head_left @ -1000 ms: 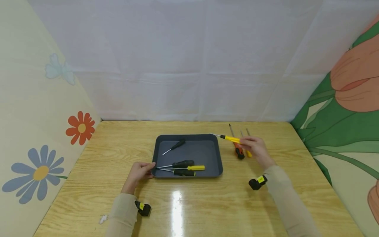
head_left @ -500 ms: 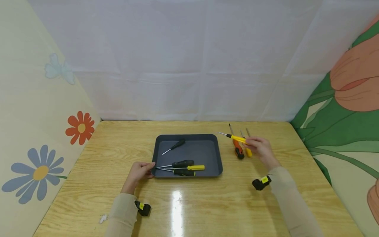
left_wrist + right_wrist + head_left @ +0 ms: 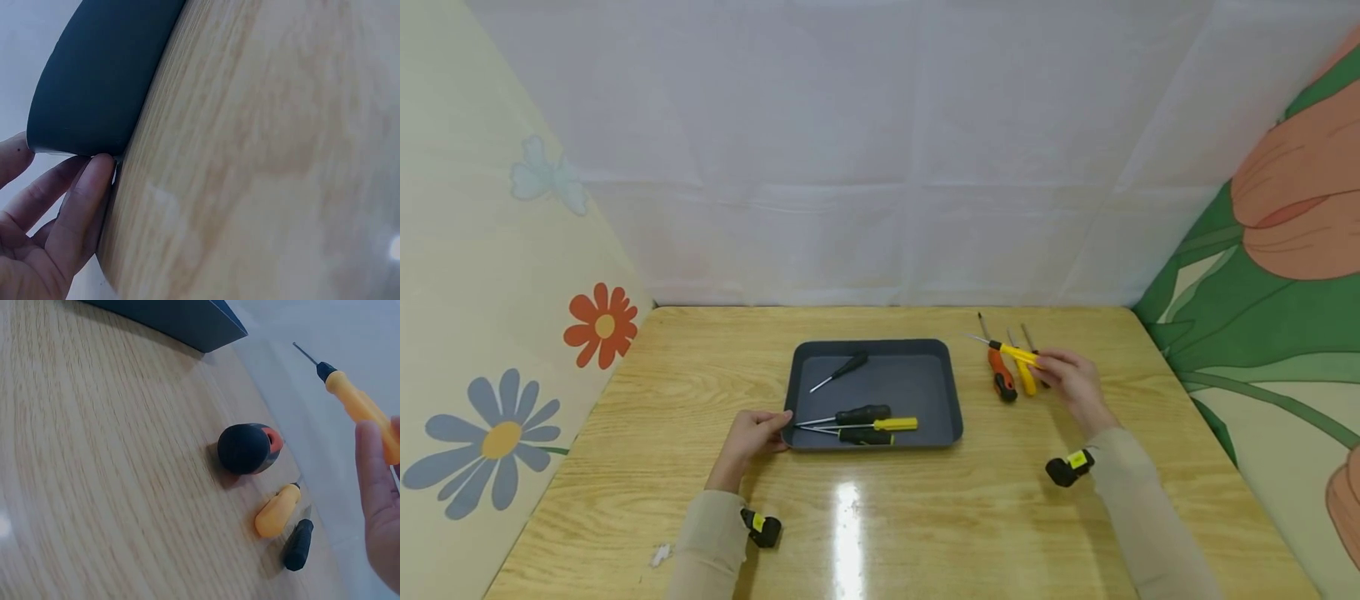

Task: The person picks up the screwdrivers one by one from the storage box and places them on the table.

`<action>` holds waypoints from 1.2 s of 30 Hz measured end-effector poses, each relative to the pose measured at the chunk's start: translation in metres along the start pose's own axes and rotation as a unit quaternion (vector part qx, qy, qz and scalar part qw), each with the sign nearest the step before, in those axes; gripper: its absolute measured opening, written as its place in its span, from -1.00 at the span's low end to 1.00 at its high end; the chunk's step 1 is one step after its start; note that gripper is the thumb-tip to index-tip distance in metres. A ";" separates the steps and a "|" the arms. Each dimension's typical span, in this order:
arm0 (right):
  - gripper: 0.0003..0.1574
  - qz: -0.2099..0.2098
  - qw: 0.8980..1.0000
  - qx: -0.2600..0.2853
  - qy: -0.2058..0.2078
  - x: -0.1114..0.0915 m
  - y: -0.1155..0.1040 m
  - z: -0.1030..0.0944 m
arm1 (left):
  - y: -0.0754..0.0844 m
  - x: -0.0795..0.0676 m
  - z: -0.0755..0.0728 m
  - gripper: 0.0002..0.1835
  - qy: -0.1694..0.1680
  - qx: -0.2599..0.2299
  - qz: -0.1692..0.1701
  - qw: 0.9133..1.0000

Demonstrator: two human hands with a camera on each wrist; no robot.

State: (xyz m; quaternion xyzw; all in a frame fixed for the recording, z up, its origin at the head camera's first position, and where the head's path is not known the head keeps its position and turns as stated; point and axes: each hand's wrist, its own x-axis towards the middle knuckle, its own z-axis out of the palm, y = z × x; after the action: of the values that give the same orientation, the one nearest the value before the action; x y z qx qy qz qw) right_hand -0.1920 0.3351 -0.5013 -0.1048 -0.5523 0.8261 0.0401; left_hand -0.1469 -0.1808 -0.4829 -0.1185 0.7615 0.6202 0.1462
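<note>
My left hand (image 3: 757, 432) pinches the near left corner of a dark grey tray (image 3: 953, 392); in the left wrist view its fingertips lie at the tray's lower edge, by the tabletop. Inside the tray lie a small black screwdriver (image 3: 853, 363) at the back and, nearer me, a black screwdriver (image 3: 865, 413), one with a yellow handle (image 3: 897, 424) and a black-and-green one (image 3: 857, 436). Right of the tray, my right hand (image 3: 1071, 385) holds a yellow screwdriver (image 3: 1015, 353) by its handle end, raised over the table, shaft pointing left.
Under and beside the raised tool, an orange-and-black screwdriver (image 3: 1002, 377), another yellow one (image 3: 1026, 379) and a black one (image 3: 299, 545) lie on the wooden table (image 3: 925, 525). A white-covered wall (image 3: 850, 208) stands behind; a white scrap (image 3: 661, 554) lies near left.
My right hand has moved right, away from the tray, carrying the yellow screwdriver over the tools on the table. The left hand and the tray have stayed in place.
</note>
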 end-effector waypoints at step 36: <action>-0.81 -0.027 0.979 0.117 0.162 -0.007 -0.003 -0.028 | 0.001 -0.001 0.000 -0.67 0.003 0.006 -0.005 1.000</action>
State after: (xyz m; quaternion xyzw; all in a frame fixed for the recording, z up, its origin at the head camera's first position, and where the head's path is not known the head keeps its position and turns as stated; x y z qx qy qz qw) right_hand -0.1788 0.3606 -0.5081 -0.2173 -0.4403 0.8557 0.1635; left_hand -0.1466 -0.1805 -0.4812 -0.1234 0.7652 0.6143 0.1479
